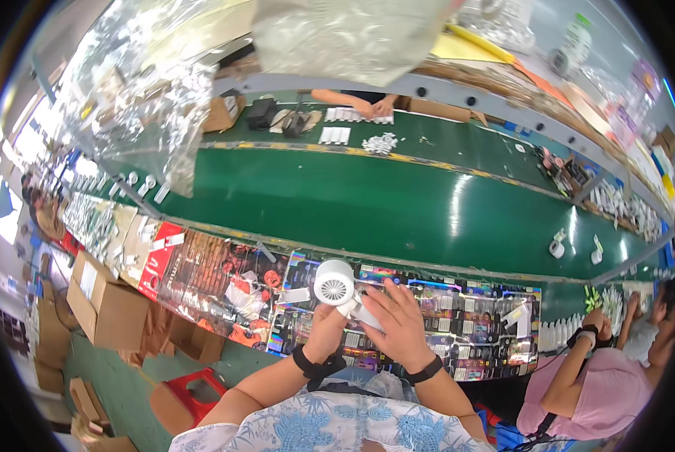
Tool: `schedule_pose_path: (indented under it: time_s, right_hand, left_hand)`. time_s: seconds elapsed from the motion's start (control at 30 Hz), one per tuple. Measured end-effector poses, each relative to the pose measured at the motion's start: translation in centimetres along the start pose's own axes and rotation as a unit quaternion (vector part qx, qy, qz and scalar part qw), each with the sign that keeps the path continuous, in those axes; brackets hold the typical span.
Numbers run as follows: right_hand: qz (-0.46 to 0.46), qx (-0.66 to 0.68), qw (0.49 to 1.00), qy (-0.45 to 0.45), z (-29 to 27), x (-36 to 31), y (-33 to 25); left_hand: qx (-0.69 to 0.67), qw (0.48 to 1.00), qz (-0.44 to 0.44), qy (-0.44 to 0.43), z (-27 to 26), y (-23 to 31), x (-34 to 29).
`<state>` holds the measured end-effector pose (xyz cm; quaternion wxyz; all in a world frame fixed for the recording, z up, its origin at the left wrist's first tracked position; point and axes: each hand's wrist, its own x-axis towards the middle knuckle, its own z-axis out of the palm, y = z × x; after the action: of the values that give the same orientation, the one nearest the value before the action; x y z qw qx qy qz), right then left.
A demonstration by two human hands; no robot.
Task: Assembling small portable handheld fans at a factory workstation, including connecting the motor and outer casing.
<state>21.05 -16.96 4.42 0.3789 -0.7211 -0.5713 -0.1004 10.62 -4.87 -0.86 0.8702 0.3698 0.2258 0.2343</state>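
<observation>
Your left hand [324, 331] and right hand [396, 322] both clasp the small white fan [335, 282] (grille facing you) above the printed mat [458, 331].

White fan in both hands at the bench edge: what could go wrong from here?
1. The white fan is held up off the bench between the left hand and the right hand; a slip could drop it.
2. The printed sheet under the hands is littered with small white pieces that a moving hand might sweep off.
3. A co-worker's hand works close on the right; elbows may collide.
</observation>
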Motion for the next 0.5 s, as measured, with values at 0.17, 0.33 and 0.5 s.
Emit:
schedule_pose_path:
  time_s: [0.17,0.33,0.5]
  right_hand:
    - [0.067,0.047,0.997,-0.001,-1.7,-2.1,2.0]
    - [0.1,0.071,0.991,0.047,-1.9,-4.3,2.4]
    - [0.4,0.588,0.7,0.068,-1.9,-7.7,4.7]
  left_hand:
    - [0.036,0.996,0.078,0.006,3.8,-2.5,0.2]
    - [0.013,0.999,0.038,0.025,5.9,-3.7,0.0]
    - [0.038,0.991,0.128,-0.009,8.3,-3.6,1.4]
